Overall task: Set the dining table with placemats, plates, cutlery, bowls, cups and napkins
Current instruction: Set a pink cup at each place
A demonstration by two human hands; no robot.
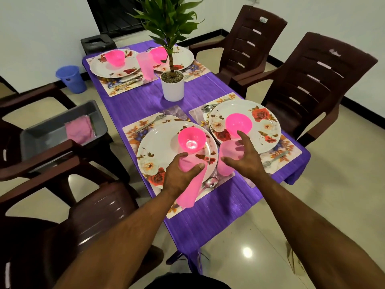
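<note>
Purple table, pink plastic, rose-printed plates

The table (200,101) wears a purple streaked cloth. The placemats (133,132) carry orange leaves and blue flowers on cream; the plates (158,142) are white with red and cream roses. Bowls (238,122) are hot pink, cups (226,161) paler translucent pink. At 12 o'clock a green plant (168,19) stands in a white pot (173,88). Chairs (312,80) are dark brown, the floor bucket (70,79) blue, the tub (54,130) grey.

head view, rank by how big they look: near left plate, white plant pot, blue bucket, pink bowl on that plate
1. near left plate
2. white plant pot
3-4. blue bucket and pink bowl: look alike, and the bowl is nearer the camera, so unranked
</note>
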